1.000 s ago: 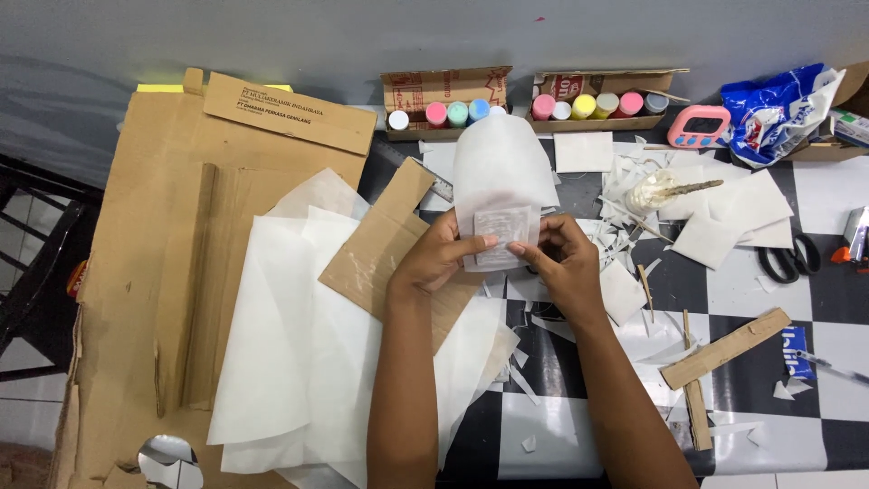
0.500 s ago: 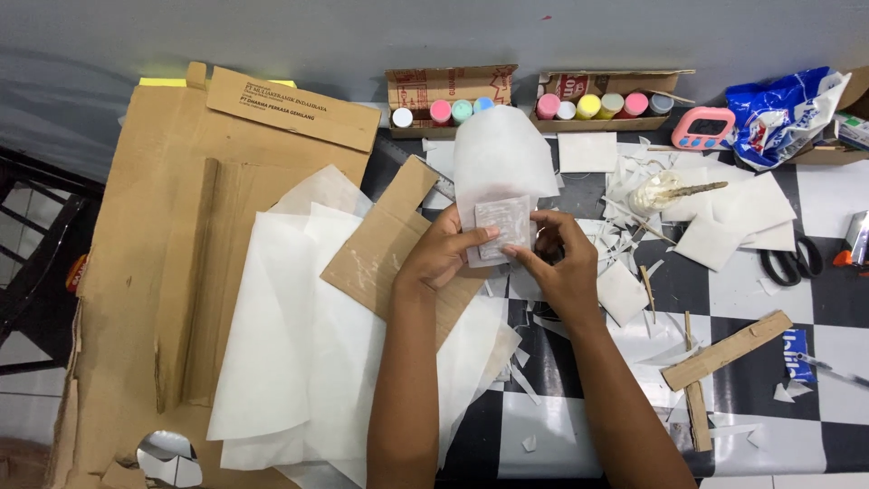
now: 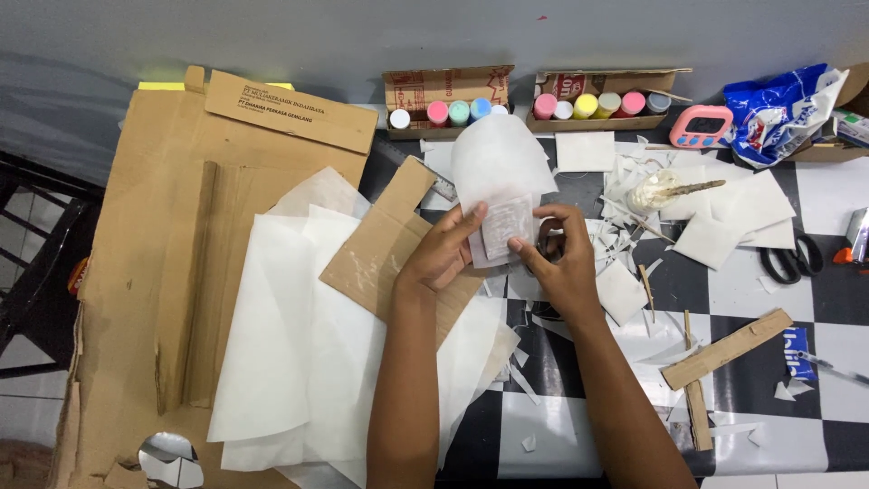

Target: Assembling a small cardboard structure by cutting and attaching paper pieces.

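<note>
Checkered table (image 3: 815, 362): cardboard sheet (image 3: 154, 272), paper scraps (image 3: 634, 181), scissors (image 3: 792, 263).

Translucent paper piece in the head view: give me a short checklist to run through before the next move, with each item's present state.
1. Both hands on the work: ok. The left hand and right hand each pinch the translucent paper piece at its lower part.
2. Small card under the paper is held between the fingertips: ok.
3. Paper lies flat, free of creases: cannot tell; its top bulges upward.
4. Work area free of clutter: not ok. White paper scraps litter the checkered table beside the right hand.
5. Scissors are away from the hands: ok, they lie far right.
6. Glue on the card: cannot tell.
</note>
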